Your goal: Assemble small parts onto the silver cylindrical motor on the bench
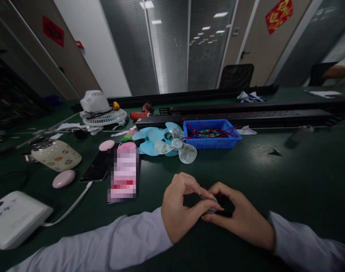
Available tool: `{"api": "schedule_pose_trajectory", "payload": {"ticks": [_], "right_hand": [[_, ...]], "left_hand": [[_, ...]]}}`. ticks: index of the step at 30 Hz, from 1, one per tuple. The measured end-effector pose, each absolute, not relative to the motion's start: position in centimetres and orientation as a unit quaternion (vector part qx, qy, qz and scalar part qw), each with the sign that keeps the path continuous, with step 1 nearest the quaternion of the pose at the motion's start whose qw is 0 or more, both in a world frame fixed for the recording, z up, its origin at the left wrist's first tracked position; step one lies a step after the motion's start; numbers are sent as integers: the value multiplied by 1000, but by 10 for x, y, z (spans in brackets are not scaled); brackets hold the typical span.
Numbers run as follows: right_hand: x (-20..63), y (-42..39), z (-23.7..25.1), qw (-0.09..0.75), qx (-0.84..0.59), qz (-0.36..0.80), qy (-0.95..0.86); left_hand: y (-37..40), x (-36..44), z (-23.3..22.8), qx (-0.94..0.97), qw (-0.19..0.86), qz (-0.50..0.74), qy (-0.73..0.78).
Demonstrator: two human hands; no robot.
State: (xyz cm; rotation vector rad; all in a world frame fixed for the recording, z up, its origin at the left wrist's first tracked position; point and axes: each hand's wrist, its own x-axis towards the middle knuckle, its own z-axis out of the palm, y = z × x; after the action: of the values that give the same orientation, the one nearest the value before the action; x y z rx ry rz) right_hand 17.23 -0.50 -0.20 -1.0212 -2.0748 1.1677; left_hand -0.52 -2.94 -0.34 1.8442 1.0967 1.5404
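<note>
In the frame's lower middle, the left hand (181, 206) pinches a small, round, shiny grey piece (212, 211) between its fingers. I can't tell if the right hand (243, 215) grips too. Hold it steady.

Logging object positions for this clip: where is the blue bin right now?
In the head view, the blue bin sits right of centre, beyond the right hand, with the fan blades beside its left end.

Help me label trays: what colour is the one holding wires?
The tray is blue, best seen in the head view.
</note>
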Motion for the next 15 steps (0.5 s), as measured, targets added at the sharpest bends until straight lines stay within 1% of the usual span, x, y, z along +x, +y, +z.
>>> {"api": "schedule_pose_trajectory", "payload": {"ticks": [4, 9, 15], "right_hand": [[173, -5, -4, 275, -378, 432, -772], [173, -5, -6, 283, -371, 419, -779], [173, -4, -3, 275, -379, 415, -780]], "left_hand": [[-29, -9, 1, 709, 234, 506, 432], [-28, -15, 15, 743, 249, 478, 396], [-24, -19, 43, 772, 315, 360, 418]]}}
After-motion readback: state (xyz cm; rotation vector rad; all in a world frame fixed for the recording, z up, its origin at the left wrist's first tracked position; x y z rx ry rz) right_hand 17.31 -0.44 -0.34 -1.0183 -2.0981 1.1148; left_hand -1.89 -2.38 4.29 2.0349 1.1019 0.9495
